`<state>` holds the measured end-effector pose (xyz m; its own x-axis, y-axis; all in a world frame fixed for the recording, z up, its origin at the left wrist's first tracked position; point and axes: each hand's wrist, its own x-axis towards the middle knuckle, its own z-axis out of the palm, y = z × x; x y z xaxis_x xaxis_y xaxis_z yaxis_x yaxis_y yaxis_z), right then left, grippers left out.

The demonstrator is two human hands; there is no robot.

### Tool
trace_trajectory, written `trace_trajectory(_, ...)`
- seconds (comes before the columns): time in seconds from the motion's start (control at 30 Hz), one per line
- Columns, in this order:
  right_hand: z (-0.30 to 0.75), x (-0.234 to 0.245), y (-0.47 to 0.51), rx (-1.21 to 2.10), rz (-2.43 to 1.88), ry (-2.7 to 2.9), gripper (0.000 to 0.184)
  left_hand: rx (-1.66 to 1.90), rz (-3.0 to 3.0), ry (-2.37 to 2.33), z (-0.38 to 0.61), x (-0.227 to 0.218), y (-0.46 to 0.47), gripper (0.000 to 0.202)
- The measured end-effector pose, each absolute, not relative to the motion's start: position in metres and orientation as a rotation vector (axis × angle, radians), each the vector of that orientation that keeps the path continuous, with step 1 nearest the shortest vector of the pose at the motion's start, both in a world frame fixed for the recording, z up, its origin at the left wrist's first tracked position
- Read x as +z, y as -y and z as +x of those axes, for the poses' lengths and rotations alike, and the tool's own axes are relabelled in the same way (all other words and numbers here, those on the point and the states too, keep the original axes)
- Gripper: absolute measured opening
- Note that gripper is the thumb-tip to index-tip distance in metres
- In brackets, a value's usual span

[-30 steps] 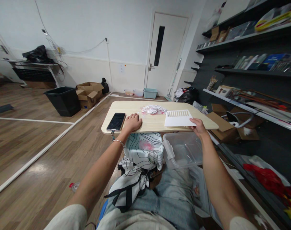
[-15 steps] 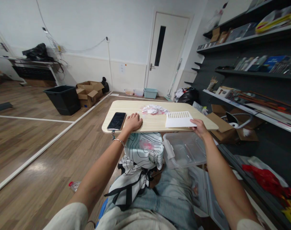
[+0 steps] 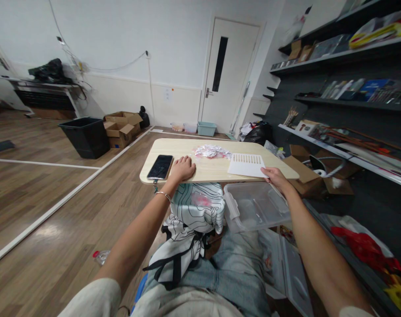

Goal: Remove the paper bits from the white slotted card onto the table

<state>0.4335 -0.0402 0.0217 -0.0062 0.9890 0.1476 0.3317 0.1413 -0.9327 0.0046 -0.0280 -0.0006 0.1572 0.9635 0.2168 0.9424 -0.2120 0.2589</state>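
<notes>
While the left hand lies palm down on the pale wooden tabletop, fingers loosely extended and pointing away from the wearer, the right hand pinches the near right corner of a white slotted card. Right thumb is on the upper face; fingers beneath are mostly hidden. Cannot tell whether anything lies under the left palm.

Card position: right half of the tabletop, near the front edge, with a row of narrow slots along its far side. Whether it lies fully flat on the wood cannot be told. Just beyond its far left corner is a loose heap of small white pieces, with some pink showing at the margins; single pieces too small to identify.

A dark-screened phone lies just left of the left hand, a strap hanging from its near end. A bracelet circles the left wrist.

Below the front edge: a container draped in black-lined white cloth, pink matter inside; to its right, a clear plastic box. Floor at left: a clear bottle with a red cap, on its side.
</notes>
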Motion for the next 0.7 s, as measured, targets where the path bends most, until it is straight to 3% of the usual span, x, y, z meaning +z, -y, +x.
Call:
trace_trajectory(0.3,0.433,0.034,0.043,0.951,-1.385,1.628,0.062,0.539,2.333,-1.916,0.005,-0.001,0.027,0.05)
trace_trajectory(0.53,0.459,0.03,0.041,1.129,-1.368,1.503,0.05,0.529,2.343,-1.92,0.005,-0.002,0.027,0.05)
trace_trajectory(0.7,0.458,0.028,0.048,1.073,-1.251,1.4,0.051,0.532,2.337,-1.93,0.005,-0.004,0.025,0.05)
